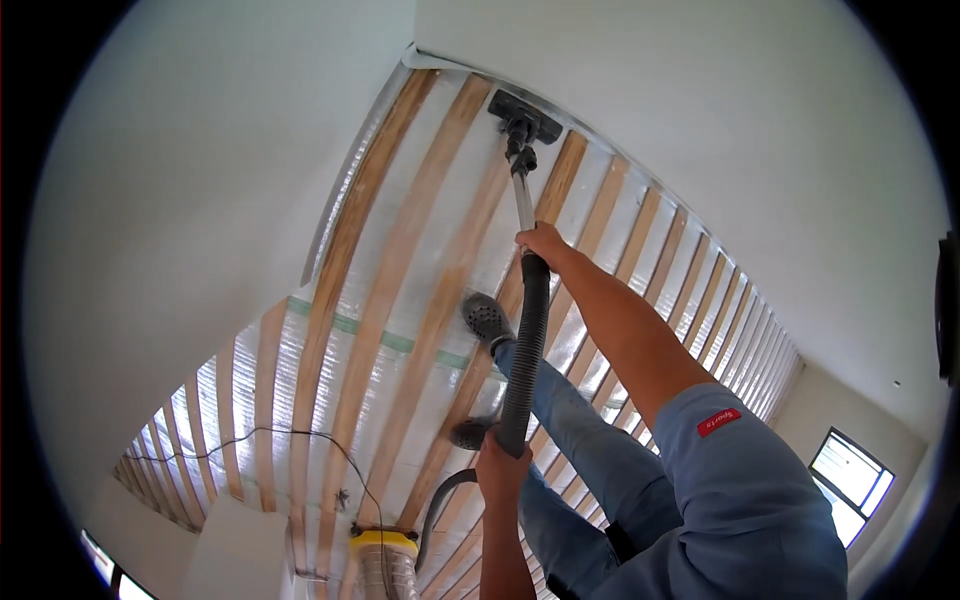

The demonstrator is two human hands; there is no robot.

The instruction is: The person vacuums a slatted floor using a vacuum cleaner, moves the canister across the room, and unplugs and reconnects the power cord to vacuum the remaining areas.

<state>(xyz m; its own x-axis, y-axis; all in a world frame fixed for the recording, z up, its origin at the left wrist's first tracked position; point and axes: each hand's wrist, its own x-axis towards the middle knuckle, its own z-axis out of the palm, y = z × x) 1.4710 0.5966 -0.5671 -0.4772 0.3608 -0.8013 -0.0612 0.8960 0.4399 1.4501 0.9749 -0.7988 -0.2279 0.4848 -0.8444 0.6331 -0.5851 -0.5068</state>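
My right hand (541, 247) is closed round the metal wand (523, 200) of a vacuum cleaner, just above where the hose begins. At the wand's far end, the black floor nozzle (525, 117) rests near the wall at the top. From the wand, the ribbed black hose (527, 355) runs down to my left hand (501, 468), whose fingers are wrapped round it. Beyond that hand the hose curves toward a vacuum body (385, 543) with a yellow rim, partly cut off at the bottom.
Parallel wooden battens (340, 255) run over silvery foil sheeting (415, 265), crossed by a strip of green tape (397, 343). My grey shoe (486, 318) stands among the battens. A thin black cable (315, 434) trails across at left. White walls (680, 110) border the floor.
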